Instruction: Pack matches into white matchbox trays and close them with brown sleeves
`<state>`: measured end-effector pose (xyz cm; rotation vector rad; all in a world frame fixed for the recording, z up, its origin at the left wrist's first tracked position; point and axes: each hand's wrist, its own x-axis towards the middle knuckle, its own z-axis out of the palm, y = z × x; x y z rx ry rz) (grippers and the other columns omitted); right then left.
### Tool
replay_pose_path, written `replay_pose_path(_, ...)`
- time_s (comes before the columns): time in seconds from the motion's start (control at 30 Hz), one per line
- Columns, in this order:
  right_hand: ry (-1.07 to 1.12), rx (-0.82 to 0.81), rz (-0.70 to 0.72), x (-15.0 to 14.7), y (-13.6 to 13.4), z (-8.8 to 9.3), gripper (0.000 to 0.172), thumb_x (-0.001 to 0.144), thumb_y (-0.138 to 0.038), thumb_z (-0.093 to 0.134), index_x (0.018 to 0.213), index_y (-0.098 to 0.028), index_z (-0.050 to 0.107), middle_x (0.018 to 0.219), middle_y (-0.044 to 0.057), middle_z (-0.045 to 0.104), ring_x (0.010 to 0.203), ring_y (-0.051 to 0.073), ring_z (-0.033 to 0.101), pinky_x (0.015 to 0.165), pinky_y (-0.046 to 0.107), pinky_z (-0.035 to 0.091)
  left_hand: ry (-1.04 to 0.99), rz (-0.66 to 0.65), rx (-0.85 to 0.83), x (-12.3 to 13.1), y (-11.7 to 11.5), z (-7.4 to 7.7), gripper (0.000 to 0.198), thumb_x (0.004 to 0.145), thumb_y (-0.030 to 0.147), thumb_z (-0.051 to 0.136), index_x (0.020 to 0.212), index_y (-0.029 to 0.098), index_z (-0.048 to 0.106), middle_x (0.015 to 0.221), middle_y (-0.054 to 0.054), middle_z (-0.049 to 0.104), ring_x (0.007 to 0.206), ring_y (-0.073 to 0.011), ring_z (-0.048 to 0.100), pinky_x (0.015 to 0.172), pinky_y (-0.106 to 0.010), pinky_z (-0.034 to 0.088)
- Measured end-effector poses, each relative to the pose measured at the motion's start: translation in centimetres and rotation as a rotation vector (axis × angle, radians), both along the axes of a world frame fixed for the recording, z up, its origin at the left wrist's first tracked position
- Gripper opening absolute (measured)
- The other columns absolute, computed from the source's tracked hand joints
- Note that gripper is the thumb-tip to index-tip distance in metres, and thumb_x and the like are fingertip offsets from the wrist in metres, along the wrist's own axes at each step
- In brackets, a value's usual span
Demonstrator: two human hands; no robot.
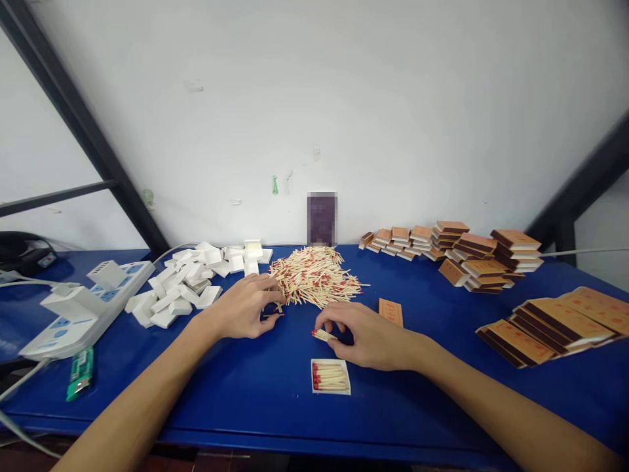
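A heap of red-tipped matches lies mid-table on the blue tabletop. My left hand rests at the heap's left edge, fingers curled and pinching at loose matches there. My right hand holds a small bundle of matches, pinched between thumb and fingers, just above an open white tray partly filled with matches. An orange matchbox sleeve lies flat just behind my right hand.
A pile of empty white trays sits at the left, beside a white power strip and a green lighter. Stacks of orange matchboxes stand at the back right; flat sleeves lie at the right edge.
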<state>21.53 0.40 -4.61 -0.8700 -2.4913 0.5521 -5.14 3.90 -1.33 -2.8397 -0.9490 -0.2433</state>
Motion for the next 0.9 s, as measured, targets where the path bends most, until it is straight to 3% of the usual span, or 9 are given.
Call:
replay_pose_path(0.23, -0.074, 0.137, -0.301, 0.3, 1.0, -0.4, 0.014, 0.085, -0.012, 0.051, 0.093, -0.02, 0.059, 0.085, 0.001, 0.063, 0.073, 0.014, 0.054, 0.065, 0.027, 0.036, 0.051, -0.048, 0.052, 0.2, 0.7, -1.1, 0.018, 0.091, 0.017, 0.048, 0.092, 0.019, 0.066, 0.088, -0.003, 0.064, 0.082, -0.0172, 0.057, 0.075, -0.032, 0.039)
replay_pose_path(0.4, -0.134, 0.154, -0.343, -0.3, 1.4, -1.2, 0.009, 0.091, -0.024, 0.056, 0.097, -0.02, 0.06, 0.088, 0.002, 0.065, 0.076, 0.016, 0.058, 0.066, 0.028, 0.037, -0.008, -0.066, 0.116, 0.3, 0.8, -1.3, 0.024, 0.097, 0.02, 0.043, 0.1, 0.019, 0.067, 0.089, -0.005, 0.065, 0.083, -0.0164, 0.059, 0.077, -0.031, 0.042)
replay_pose_path(0.53, -0.206, 0.209, -0.406, -1.2, 2.0, -1.2, 0.015, 0.093, -0.032, 0.056, 0.093, -0.018, 0.062, 0.092, 0.005, 0.067, 0.081, 0.018, 0.061, 0.065, 0.027, 0.037, -0.109, -0.078, 0.162, 0.5, 0.7, -1.2, 0.023, 0.098, 0.022, 0.045, 0.101, 0.02, 0.068, 0.092, -0.005, 0.066, 0.084, -0.0167, 0.059, 0.075, -0.032, 0.043)
replay_pose_path(0.7, -0.262, 0.263, -0.397, -1.6, 2.5, -1.2, 0.017, 0.095, -0.024, 0.049, 0.088, -0.019, 0.063, 0.09, 0.005, 0.068, 0.08, 0.018, 0.063, 0.063, 0.028, 0.036, -0.285, -0.119, 0.175, 0.8, 0.5, -1.3, 0.019, 0.097, 0.021, 0.049, 0.106, 0.02, 0.066, 0.105, -0.007, 0.067, 0.094, -0.018, 0.06, 0.079, -0.034, 0.047)
replay_pose_path(0.9, -0.305, 0.289, -0.411, -1.2, 2.6, -0.9, 0.015, 0.093, -0.019, 0.048, 0.086, -0.017, 0.061, 0.089, 0.006, 0.067, 0.079, 0.019, 0.063, 0.062, 0.028, 0.034, -0.526, -0.13, 0.111, 1.8, -0.1, -1.9, 0.018, 0.096, 0.02, 0.051, 0.103, 0.018, 0.067, 0.093, -0.005, 0.072, 0.086, -0.0148, 0.065, 0.078, -0.031, 0.052)
